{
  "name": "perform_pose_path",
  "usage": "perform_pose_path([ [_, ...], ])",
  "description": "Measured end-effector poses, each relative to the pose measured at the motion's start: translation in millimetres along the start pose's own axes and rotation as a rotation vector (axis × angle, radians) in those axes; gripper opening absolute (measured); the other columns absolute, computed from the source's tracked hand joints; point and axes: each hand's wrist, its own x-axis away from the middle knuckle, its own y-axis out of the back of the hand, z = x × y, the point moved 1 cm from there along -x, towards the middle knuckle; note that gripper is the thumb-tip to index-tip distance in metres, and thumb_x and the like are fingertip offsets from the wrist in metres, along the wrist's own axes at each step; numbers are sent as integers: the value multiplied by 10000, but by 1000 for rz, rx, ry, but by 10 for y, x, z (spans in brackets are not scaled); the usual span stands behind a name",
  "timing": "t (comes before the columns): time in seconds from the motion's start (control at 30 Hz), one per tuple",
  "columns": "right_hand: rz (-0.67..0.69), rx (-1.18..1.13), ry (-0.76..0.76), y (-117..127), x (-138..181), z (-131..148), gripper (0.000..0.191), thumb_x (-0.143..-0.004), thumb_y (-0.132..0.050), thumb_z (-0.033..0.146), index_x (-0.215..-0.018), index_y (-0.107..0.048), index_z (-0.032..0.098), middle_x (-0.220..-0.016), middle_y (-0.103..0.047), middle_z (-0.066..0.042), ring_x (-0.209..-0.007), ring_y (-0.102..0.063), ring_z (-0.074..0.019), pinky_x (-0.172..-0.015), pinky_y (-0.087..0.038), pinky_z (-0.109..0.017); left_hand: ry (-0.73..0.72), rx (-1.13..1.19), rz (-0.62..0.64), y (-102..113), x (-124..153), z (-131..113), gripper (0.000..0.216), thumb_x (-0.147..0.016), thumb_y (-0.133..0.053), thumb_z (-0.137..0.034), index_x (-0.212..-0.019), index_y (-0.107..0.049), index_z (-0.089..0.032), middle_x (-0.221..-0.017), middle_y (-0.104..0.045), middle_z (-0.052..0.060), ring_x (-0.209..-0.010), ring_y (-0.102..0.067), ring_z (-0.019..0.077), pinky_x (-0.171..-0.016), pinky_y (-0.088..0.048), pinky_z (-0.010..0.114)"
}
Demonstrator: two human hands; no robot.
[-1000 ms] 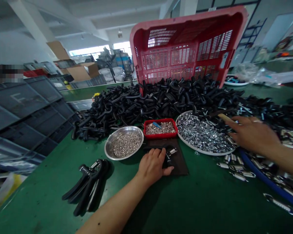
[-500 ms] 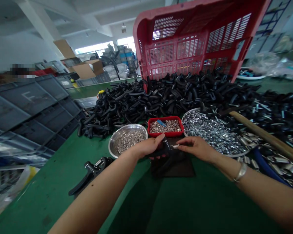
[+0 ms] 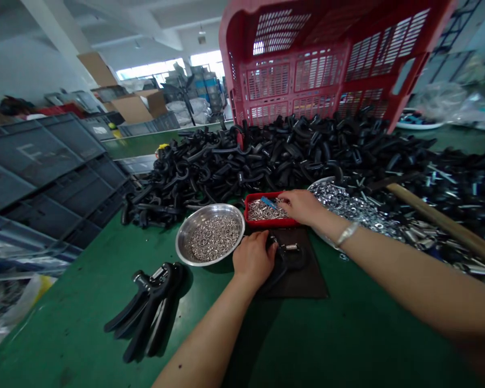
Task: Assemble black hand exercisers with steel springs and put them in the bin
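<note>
Two bare hands are at work over a green tabletop (image 3: 331,345). The left hand (image 3: 254,256) is mostly closed, its fingers curled over one side of a black, curved handle assembly (image 3: 293,264) and its thumb against it. That assembly lies on a dark brown, flat mat (image 3: 313,288), with a small silver coil spring (image 3: 291,247) showing across its upper part. The right hand (image 3: 301,207) is partly closed, fingertips bent down into the right side of a red, rectangular plastic tray (image 3: 267,222) of small metal pins; whether it has hold of one cannot be told. A blue strip (image 3: 269,202) lies on the pins beside the fingers. Left of the tray stands a round, shiny steel bowl (image 3: 178,245) of small metal parts; to the right, partly behind the right forearm, is a wide plate (image 3: 316,183) heaped with silver pieces, and beyond it a tool with a long wooden handle (image 3: 440,218). Several black hand grips (image 3: 153,307) lie together at the left. Behind, a broad heap of black curved handles (image 3: 275,153) spreads before a tilted red plastic crate (image 3: 293,64). Stacked grey plastic crates (image 3: 32,161) stand at the left, and an open cardboard box (image 3: 135,109) sits farther back.
</note>
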Motion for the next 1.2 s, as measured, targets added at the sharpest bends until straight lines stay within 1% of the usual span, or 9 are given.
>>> perform_pose_path([
  [0.1,61,34,-11,-151,-331,103,199,-717,-545,207,-845,-676,131,-872,-679,-124,-850,-613,-237,-736,-424,-293,-11,5,-18,5,-3,17,401,-830,-438,-444,-1134,-555,-210,-1084,-614,48,-987,-546,208,-875,-407,322],
  [0.23,54,44,-36,-288,-451,157,200,-669,-557,173,-832,-663,126,-849,-675,-132,-798,-619,-240,-692,-430,-291,-22,27,-23,0,5,35,408,-834,-423,-458,-1135,-554,-216,-1083,-614,47,-989,-542,204,-891,-391,320],
  [0.4,-78,-7,-109,-132,-385,7,336,-690,-532,224,-992,-601,94,-873,-656,-129,-826,-600,-237,-716,-433,-304,-1,87,17,12,-8,46,428,-828,-423,-474,-1148,-548,-219,-1107,-601,50,-993,-534,220,-899,-385,338],
  [0.57,-214,-139,-161,120,-61,-85,268,-781,-447,280,-951,-578,120,-797,-649,-83,-719,-606,-184,-658,-459,-288,15,132,56,42,-21,57,437,-820,-436,-482,-1154,-545,-222,-1126,-587,49,-1002,-532,216,-894,-392,326],
  [0.67,-295,-539,-144,144,354,15,284,-842,-389,406,-922,-512,163,-747,-639,-56,-586,-604,-148,-535,-472,-265,21,143,69,41,-22,56,421,-828,-432,-466,-1156,-540,-227,-1126,-584,48,-1005,-532,208,-891,-394,316],
  [0.73,-258,-850,-124,67,644,108,301,-828,-415,472,-932,-455,193,-764,-631,-46,-560,-609,-146,-468,-482,-258,20,148,59,29,-22,52,405,-838,-421,-450,-1155,-536,-227,-1118,-586,48,-1004,-534,203,-889,-394,314],
  [0.8,-189,-986,-137,-54,875,177,303,-803,-468,482,-929,-430,209,-772,-616,-39,-603,-628,-164,-492,-521,-284,19,153,47,11,-21,49,389,-847,-408,-435,-1151,-535,-228,-1111,-589,48,-999,-537,200,-881,-399,314],
  [0.97,-207,-1063,-184,-246,1069,193,263,-758,-567,429,-858,-422,233,-780,-582,-27,-748,-643,-207,-619,-571,-352,13,159,29,-19,-16,47,381,-849,-405,-426,-1146,-537,-227,-1110,-589,46,-991,-541,201,-870,-407,314],
  [1.2,-259,-1083,-236,-266,1050,203,270,-769,-552,429,-892,-395,247,-791,-587,-34,-730,-641,-228,-534,-575,-366,27,174,49,-7,-20,55,392,-848,-405,-434,-1152,-533,-222,-1127,-583,49,-1007,-536,200,-886,-399,310],
])
